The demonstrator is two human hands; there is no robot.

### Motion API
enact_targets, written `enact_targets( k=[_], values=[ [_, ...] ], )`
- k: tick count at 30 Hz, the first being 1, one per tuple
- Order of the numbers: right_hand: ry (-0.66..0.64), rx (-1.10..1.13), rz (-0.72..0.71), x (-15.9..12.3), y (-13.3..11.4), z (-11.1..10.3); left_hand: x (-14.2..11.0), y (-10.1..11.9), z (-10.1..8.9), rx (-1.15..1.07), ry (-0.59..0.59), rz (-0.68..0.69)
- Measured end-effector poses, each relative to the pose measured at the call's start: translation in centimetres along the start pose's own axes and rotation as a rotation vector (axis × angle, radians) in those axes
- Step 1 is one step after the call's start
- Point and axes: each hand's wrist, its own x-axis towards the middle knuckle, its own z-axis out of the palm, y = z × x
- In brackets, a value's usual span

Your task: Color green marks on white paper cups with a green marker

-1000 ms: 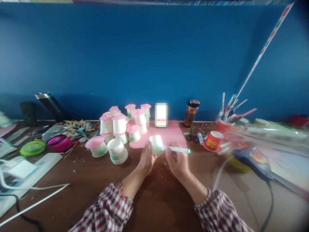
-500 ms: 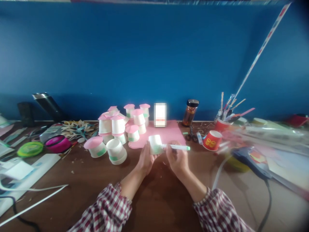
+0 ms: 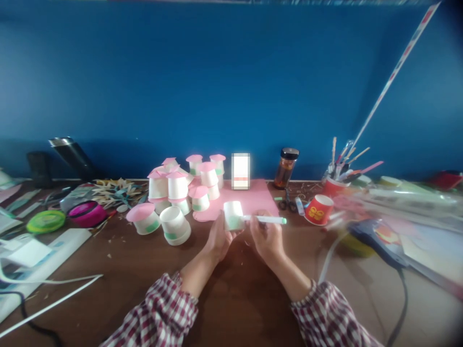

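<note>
My left hand (image 3: 219, 237) is closed round a white paper cup (image 3: 233, 213) with a pale green patch on its side. In my right hand (image 3: 266, 236) is a white marker (image 3: 267, 219) with a green end, lying sideways with its near tip at the cup's wall. Whether the tip touches the cup I cannot tell. Left of my hands stand two stacked white cups (image 3: 175, 224) with a green patch, and a cup with a pink paper top (image 3: 142, 218). Behind them are several white cups with pink tops (image 3: 177, 185).
A pink sheet (image 3: 253, 195) lies beyond my hands, with a jar (image 3: 285, 168) behind it. Scissors (image 3: 288, 201), a red cup (image 3: 319, 210) and a glue gun (image 3: 378, 243) with its cord are to the right. Pink tape (image 3: 87, 213) and a white power strip (image 3: 47, 270) are left.
Almost nothing differs. The whole view has shifted very slightly, and my hands keep the cup and the marker in the same pose.
</note>
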Motion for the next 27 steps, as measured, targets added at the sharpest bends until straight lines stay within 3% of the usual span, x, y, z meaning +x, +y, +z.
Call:
enact_targets(
  k=[18, 23, 27],
  values=[
    [-0.013, -0.071, -0.024, -0.02, -0.01, 0.02, 0.22, -0.25, -0.35, -0.006, 0.043, -0.053],
    [-0.007, -0.018, -0.015, -0.05, 0.05, 0.04, 0.21, -0.20, -0.42, -0.012, -0.006, -0.066],
    [-0.026, -0.059, -0.036, 0.00, 0.14, 0.04, 0.20, -0.09, -0.45, -0.017, 0.036, -0.066]
  ],
)
